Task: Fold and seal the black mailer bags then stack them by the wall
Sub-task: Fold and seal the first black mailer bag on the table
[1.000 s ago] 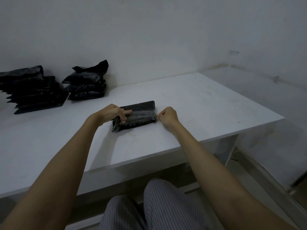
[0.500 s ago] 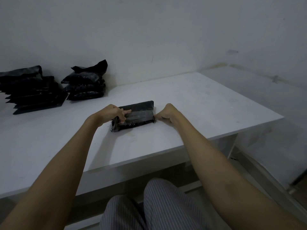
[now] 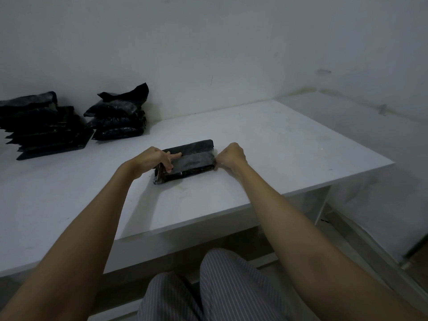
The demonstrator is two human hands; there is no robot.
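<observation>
Step in hand: sealing the folded mailer bag [image 3: 186, 162] at frame centre on the white worktop [image 3: 278, 144]. My left hand [image 3: 154, 159] grips its left end, forefinger extended flat along the flap seam. My right hand [image 3: 231, 156] is curled at the right end; whether it pinches the edge, I cannot tell. The bag is black, glossy, folded into a compact rectangle. Next: press the seam closed, then carry it to the stacks [image 3: 118, 117] at upper left by the wall [image 3: 208, 42].

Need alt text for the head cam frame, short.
Both hands work a folded black mailer bag on a white table: left hand holds its left end, right hand pinches its right edge. Two stacks of black bags stand by the wall.
</observation>
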